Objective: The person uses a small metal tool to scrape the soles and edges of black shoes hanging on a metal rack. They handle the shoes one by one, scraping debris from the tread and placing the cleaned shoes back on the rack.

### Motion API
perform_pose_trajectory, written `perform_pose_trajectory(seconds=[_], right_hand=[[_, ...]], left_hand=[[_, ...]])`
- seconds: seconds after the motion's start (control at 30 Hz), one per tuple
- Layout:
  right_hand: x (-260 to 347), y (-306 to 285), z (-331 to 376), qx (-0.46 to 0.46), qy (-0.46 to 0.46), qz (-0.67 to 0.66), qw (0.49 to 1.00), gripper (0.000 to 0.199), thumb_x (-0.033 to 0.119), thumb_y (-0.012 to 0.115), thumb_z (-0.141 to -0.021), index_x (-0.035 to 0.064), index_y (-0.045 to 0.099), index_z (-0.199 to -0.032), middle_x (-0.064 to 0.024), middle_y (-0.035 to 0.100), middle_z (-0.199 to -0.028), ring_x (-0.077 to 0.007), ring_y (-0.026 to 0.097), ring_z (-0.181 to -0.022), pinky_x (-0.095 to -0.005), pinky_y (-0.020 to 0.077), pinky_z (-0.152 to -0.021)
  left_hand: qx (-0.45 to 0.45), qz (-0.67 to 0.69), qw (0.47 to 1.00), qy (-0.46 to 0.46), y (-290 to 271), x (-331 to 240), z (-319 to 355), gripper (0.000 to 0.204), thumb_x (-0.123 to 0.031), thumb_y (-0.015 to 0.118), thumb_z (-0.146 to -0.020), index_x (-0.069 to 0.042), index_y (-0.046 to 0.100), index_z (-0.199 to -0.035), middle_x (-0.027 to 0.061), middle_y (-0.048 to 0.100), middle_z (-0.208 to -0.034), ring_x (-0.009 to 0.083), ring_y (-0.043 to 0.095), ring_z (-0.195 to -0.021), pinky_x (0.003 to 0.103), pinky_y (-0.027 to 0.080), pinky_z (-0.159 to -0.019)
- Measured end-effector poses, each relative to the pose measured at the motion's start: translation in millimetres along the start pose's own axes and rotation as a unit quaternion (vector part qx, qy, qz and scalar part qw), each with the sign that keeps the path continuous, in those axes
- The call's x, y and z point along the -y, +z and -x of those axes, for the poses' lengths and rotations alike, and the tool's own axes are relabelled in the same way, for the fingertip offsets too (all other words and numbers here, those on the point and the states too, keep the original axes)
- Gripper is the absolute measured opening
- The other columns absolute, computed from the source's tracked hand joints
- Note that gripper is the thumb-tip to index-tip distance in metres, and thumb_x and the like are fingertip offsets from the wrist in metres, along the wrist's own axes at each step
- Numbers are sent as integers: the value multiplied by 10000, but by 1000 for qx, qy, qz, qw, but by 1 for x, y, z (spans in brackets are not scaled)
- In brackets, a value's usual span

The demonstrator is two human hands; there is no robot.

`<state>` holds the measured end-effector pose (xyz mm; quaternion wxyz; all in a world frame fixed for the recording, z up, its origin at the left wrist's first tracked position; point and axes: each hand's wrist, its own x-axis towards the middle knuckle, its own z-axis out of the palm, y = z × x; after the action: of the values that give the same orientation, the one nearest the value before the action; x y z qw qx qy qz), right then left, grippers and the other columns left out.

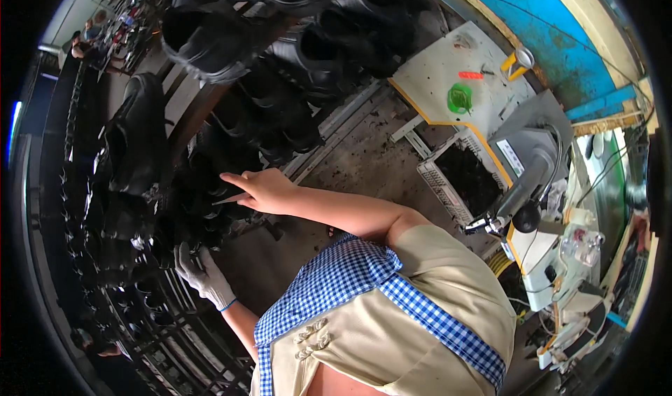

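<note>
Bare and closed, my right hand [269,191] reaches left over the rack with its index finger stretched forward. A thin, pointed metal tool [228,200] sticks out below that finger; its handle is hidden in my fist. Lower down, my left hand [203,277], in a white knit glove, has its fingers and thumb around the edge of a black shoe [192,238]. Deep shadow hides much of that shoe. More black shoes crowd around both hands, including a large one [133,137] at the left and another [210,39] above.
Metal shoe racks [189,333] extend along the left. At right stand a white worktable [427,67] with a green round container [459,98] and yellow-and-white cup [518,63], a crate [434,179] of black scraps, and a sewing machine [535,165]. People [84,42] are far back left.
</note>
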<state>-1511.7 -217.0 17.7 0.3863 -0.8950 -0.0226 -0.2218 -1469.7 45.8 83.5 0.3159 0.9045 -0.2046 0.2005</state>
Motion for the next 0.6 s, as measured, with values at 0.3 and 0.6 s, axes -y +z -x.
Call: perform_pose_trajectory(seconds=[0.3, 0.6], right_hand=[[-9, -7, 5, 34, 32, -1, 999, 652, 318, 643, -920, 96, 404, -1485, -120, 684, -903, -280, 679, -696, -405, 551, -597], [-2, -33, 8, -122, 78, -72, 987, 433, 275, 731, -850, 107, 624, -1234, -114, 730, -939, -289, 719, -788, -406, 575, -687]], left_hand=[[17, -307, 951, 30, -3, 38, -17, 522, -401, 694, -878, -192, 600, -1346, 145, 520, -1408, 347, 486, -1293, 468, 426, -1054], [54, -154, 986, -44, -21, 37, -11, 509, -237, 697, -886, -121, 577, -1367, 179, 440, -1461, 359, 468, -1321, 450, 445, -1061]])
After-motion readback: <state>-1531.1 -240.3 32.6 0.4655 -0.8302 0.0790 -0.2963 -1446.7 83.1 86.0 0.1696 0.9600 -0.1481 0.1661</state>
